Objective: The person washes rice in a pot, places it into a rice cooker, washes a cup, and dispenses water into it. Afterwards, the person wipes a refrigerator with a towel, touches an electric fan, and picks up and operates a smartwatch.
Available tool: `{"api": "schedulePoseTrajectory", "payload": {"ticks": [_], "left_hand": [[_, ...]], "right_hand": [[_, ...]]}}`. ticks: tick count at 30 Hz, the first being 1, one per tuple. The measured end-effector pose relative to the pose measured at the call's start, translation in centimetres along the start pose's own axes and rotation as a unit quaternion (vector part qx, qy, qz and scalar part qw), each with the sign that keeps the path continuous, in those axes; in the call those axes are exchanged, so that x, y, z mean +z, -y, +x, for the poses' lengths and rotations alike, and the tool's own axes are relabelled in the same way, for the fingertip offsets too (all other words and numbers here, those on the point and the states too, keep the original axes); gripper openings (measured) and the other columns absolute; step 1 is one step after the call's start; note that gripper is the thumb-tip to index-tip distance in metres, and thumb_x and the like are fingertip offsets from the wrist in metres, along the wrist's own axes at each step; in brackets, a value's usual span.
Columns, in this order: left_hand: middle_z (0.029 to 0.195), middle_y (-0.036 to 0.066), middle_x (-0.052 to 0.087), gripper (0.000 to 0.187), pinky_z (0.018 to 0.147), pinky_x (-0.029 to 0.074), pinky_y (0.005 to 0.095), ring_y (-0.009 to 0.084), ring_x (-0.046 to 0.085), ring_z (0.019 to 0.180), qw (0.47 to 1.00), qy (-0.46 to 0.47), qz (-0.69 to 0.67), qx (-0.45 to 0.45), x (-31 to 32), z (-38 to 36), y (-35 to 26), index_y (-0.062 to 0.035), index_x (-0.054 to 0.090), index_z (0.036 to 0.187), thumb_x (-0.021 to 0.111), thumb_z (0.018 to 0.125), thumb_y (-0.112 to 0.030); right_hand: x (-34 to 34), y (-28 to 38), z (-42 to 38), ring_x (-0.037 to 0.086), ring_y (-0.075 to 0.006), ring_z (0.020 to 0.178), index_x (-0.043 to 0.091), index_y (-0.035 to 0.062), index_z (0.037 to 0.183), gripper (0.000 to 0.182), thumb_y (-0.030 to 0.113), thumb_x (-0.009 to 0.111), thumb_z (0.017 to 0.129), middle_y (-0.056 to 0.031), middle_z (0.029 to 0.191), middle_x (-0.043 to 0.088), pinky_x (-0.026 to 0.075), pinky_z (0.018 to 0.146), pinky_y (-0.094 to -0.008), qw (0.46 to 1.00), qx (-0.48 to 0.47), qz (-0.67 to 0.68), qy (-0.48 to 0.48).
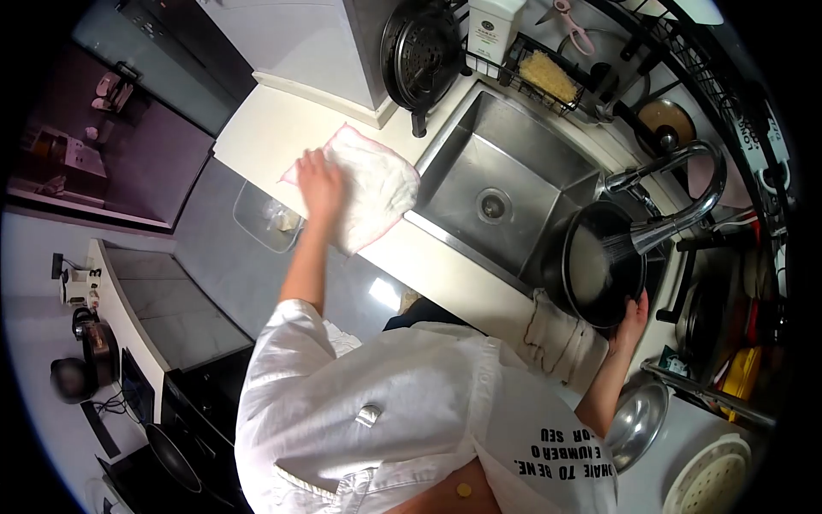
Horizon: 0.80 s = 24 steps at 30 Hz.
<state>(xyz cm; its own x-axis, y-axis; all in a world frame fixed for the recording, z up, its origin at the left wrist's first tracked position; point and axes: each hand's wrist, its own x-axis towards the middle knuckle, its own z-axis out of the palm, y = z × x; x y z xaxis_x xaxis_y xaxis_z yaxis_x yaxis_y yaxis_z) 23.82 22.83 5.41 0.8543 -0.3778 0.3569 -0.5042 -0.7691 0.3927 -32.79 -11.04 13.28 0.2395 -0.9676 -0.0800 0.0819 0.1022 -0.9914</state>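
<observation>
Closest to the body, a folded, dark-striped towel (552, 338) hangs over the front edge of the cream worktop (441, 283). Just beyond it, the right hand (629, 324) has its fingers closed on the rim of a deep black pot (604, 307), which sits tilted at the right end of the steel sink (514, 158). The pale patch inside could be water or the pot's bottom; I cannot tell which.

Off to the other side, the left hand (320, 187) lies on a white cloth (377, 188) with pink edging, laid on the worktop and touching the sink's left edge. That hand is blurred, so I cannot tell whether its fingers are spread flat or gathering the fabric.

Over the pot hangs the spray head (659, 231) of a curved chrome faucet (717, 176), with fine streaks of water falling inside. The step in hand looks like running water into the pot while the cloth is handled. Judging from this, the next move calls for a steady right-hand grip on the wet rim.

Behind the sink, a yellow scrubber (548, 77) sits in a wire basket (505, 73).
</observation>
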Motion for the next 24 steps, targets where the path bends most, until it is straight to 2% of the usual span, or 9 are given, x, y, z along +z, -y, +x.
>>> {"api": "schedulePoseTrajectory", "payload": {"ticks": [5,8,10,14,16,20,22,23,24], "left_hand": [[0.151,0.014,0.026,0.066,0.110,0.013,0.0585,0.0331,0.023,0.139,0.973,0.119,0.187,-0.064,-1.6,1.8,7.4,-0.0139,0.030,0.145,0.039,0.091,-0.050],[0.151,0.012,0.025,0.065,0.108,0.009,0.0621,0.0329,0.022,0.139,0.921,0.285,0.222,-0.143,-7.6,5.0,1.1,-0.0178,0.029,0.146,0.038,0.091,-0.053],[0.152,0.011,0.025,0.065,0.108,0.009,0.0630,0.0367,0.022,0.139,0.948,0.160,0.251,-0.117,-3.9,5.1,0.8,-0.0201,0.029,0.146,0.036,0.091,-0.054],[0.152,0.011,0.025,0.065,0.107,0.009,0.0643,0.0394,0.018,0.139,0.965,0.200,0.091,0.143,5.2,5.4,0.6,-0.0231,0.029,0.146,0.037,0.090,-0.057],[0.152,0.012,0.024,0.065,0.107,0.009,0.0648,0.0387,0.014,0.140,0.962,0.197,0.174,0.075,6.0,6.3,-2.2,-0.0269,0.028,0.146,0.037,0.090,-0.058],[0.146,0.015,0.034,0.063,0.106,0.019,0.0598,0.0370,0.023,0.137,0.964,0.167,0.193,0.074,3.9,7.9,-8.7,-0.0080,0.042,0.136,0.052,0.088,-0.047],[0.134,0.023,0.042,0.062,0.102,0.034,0.0404,0.0361,0.041,0.124,0.953,0.109,-0.190,0.207,5.0,4.7,-11.9,0.0020,0.044,0.129,0.068,0.082,-0.029],[0.136,0.021,0.041,0.062,0.105,0.031,0.0400,0.0336,0.038,0.127,0.936,0.163,-0.280,0.137,2.2,0.0,-17.7,0.0019,0.041,0.133,0.067,0.084,-0.027],[0.141,0.018,0.037,0.065,0.108,0.028,0.0377,0.0294,0.035,0.131,0.853,0.262,-0.449,0.056,0.5,-4.6,-22.2,0.0015,0.035,0.138,0.065,0.086,-0.024]], "right_hand": [[0.3,0.1,-0.1,0.058,-0.0168,0.102,0.046,0.0031,0.133,0.046,0.000,0.052,0.087,-0.0081,0.116,0.061,0.044,0.091,-0.0283,1.000,-0.001,-0.018,-0.019],[0.4,0.7,-0.7,0.058,-0.0162,0.104,0.043,0.0037,0.136,0.050,0.002,0.054,0.087,-0.0081,0.117,0.061,0.043,0.092,-0.0275,0.996,0.026,-0.064,-0.052],[-0.1,0.0,-0.1,0.058,-0.0149,0.103,0.042,0.0045,0.137,0.052,0.002,0.055,0.086,-0.0077,0.116,0.061,0.043,0.091,-0.0265,0.996,-0.011,-0.070,-0.045],[0.0,0.4,-0.3,0.059,-0.0131,0.098,0.045,0.0032,0.133,0.049,-0.002,0.054,0.085,-0.0060,0.111,0.063,0.045,0.086,-0.0245,0.999,0.003,-0.036,-0.036],[0.2,0.6,-0.3,0.060,-0.0126,0.096,0.047,0.0025,0.130,0.046,-0.003,0.054,0.085,-0.0050,0.109,0.064,0.046,0.086,-0.0245,0.999,0.007,-0.008,-0.034],[0.2,1.2,-0.3,0.062,-0.0128,0.089,0.048,0.0034,0.128,0.044,-0.002,0.054,0.084,-0.0058,0.106,0.064,0.048,0.079,-0.0244,1.000,-0.003,0.003,-0.006],[-0.3,0.4,0.0,0.062,-0.0125,0.086,0.048,0.0032,0.128,0.044,-0.001,0.055,0.084,-0.0057,0.104,0.065,0.048,0.076,-0.0244,1.000,-0.014,-0.010,-0.016],[-0.4,0.2,0.3,0.062,-0.0122,0.083,0.048,0.0031,0.128,0.044,0.000,0.055,0.085,-0.0056,0.102,0.065,0.049,0.072,-0.0244,0.999,-0.026,-0.024,-0.021],[-0.3,0.5,0.4,0.062,-0.0122,0.083,0.048,0.0031,0.128,0.044,0.000,0.055,0.085,-0.0056,0.102,0.065,0.049,0.072,-0.0244,0.999,-0.026,-0.024,-0.021]]}}
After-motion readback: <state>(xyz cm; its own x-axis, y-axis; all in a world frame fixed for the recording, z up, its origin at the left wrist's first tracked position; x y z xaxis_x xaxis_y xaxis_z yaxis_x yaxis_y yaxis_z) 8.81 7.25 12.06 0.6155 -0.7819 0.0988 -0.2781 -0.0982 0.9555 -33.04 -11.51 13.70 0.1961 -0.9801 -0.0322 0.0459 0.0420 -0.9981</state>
